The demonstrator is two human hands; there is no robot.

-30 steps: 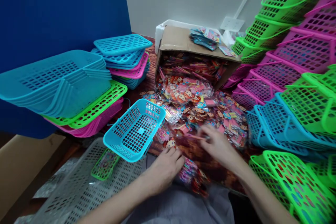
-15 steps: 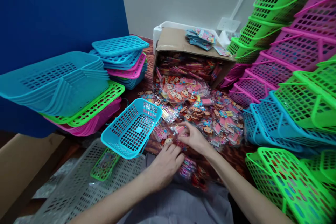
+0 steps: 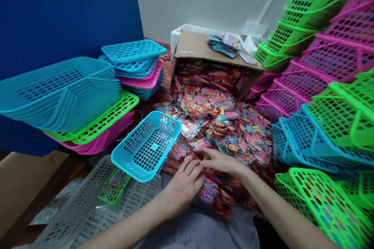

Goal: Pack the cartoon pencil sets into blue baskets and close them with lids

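Note:
My left hand [image 3: 184, 188] is closed, fingers curled over a bunch of small plastic packets [image 3: 209, 190] that sticks out to its right above my lap. These packets look pink and purple, with red-haired doll figures, partly blurred. My right hand [image 3: 219, 160] meets the left fingertips with its fingers pinched together; what lies between them is hidden. Just left of the hands stands a blue plastic basket [image 3: 130, 151] with a small pale patch on its bottom. Beyond the hands spreads a heap of doll packets [image 3: 220, 126], spilling from a cardboard box [image 3: 191, 44] on its side.
Stacked blue baskets [image 3: 87, 97] and lids [image 3: 133, 51] stand at left. Filled green baskets [image 3: 304, 35], pink ones [image 3: 330, 52] and blue ones [image 3: 295, 136] pile up at right. A grey crate [image 3: 84, 202] at lower left holds a small green basket [image 3: 113, 184].
My right hand has moved down and slightly right from the heap's near edge to my left fingertips. My left hand stays nearly in place. The view has shifted slightly.

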